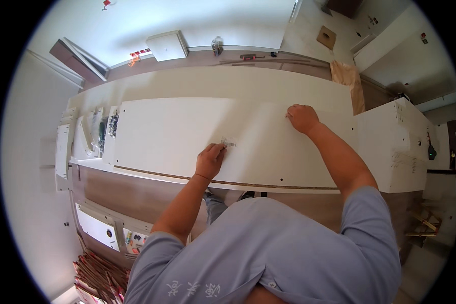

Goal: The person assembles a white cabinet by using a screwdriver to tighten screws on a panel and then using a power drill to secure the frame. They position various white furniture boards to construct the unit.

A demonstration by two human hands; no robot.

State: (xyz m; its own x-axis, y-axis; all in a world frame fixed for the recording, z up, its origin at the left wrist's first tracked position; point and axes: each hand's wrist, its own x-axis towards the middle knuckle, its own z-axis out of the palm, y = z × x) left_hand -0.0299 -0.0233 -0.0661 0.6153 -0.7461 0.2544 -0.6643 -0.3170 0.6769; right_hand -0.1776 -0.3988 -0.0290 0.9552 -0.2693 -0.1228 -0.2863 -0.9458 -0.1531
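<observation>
While my left forearm angles up and inward from the lower edge, my left hand rests low over the white board, thumb and fingertips drawn together at the near edge of a small clear packet, which they appear to pinch. My right arm reaches farther out, its forearm slanting up and leftward across the board's right part; my right hand is bent in toward the middle near the far edge, fingers curled and bunched, and I cannot tell whether they have hold of anything. Beyond my hands, a red-and-black screwdriver lies on the floor by the wall, near a white box. Bagged hardware sits just beside the board's left end, and a white cabinet unit stands past its right end. My fingers hide part of the packet, which lies near the middle of the board; its own direction is too small to judge. The board lies flat, its long axis running left to right before me.
</observation>
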